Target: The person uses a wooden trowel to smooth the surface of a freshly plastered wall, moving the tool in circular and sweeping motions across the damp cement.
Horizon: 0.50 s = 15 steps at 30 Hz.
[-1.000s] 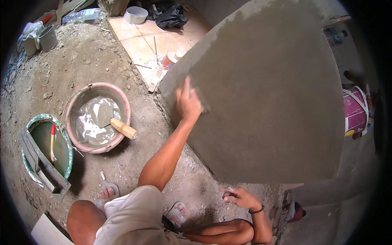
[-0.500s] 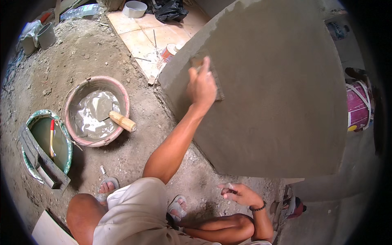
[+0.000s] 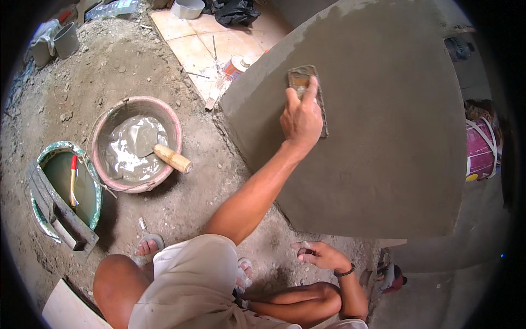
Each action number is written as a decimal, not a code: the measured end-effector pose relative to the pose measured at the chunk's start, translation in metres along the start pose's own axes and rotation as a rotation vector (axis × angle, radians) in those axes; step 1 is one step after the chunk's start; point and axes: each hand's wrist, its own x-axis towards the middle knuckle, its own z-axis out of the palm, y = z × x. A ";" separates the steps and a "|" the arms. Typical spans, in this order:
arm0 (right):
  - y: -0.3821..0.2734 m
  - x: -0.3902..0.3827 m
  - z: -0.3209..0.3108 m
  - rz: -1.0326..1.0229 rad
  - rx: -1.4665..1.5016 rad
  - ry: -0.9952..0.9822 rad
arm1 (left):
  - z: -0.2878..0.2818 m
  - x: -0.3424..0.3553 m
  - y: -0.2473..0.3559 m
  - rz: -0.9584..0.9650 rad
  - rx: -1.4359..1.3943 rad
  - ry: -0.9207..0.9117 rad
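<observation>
Just right of the upper centre of the frame, I see the rectangular float, grey with mortar and having an orange-brown patch, which appears to lie flat on the broad grey plastered surface. The left hand grips it, so this is the nearer of the two hands. The float's long axis runs steeply, from upper left to lower right. The right hand, at lower centre, is well apart from it; its fingers are loosely bent, and I see nothing held there. The orange-and-white cylindrical can, upper centre-left, seems labelled, but I cannot read any writing.
</observation>
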 end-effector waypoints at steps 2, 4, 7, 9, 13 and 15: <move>0.020 -0.006 0.000 -0.012 0.000 0.070 | 0.009 -0.031 -0.013 0.036 -0.026 -0.049; 0.011 -0.001 -0.003 -0.050 -0.031 0.174 | 0.012 -0.066 -0.042 0.024 -0.016 -0.105; -0.026 0.007 -0.025 -0.107 -0.092 0.333 | 0.010 -0.088 -0.082 -0.092 0.019 -0.115; -0.034 0.004 -0.023 -0.147 -0.078 0.407 | 0.007 -0.059 -0.064 -0.114 -0.015 -0.086; -0.011 -0.007 -0.005 -0.174 0.029 0.208 | -0.001 -0.017 -0.028 -0.060 -0.049 -0.043; 0.004 -0.012 -0.008 -0.113 -0.030 0.195 | 0.005 -0.035 -0.027 -0.068 -0.014 -0.101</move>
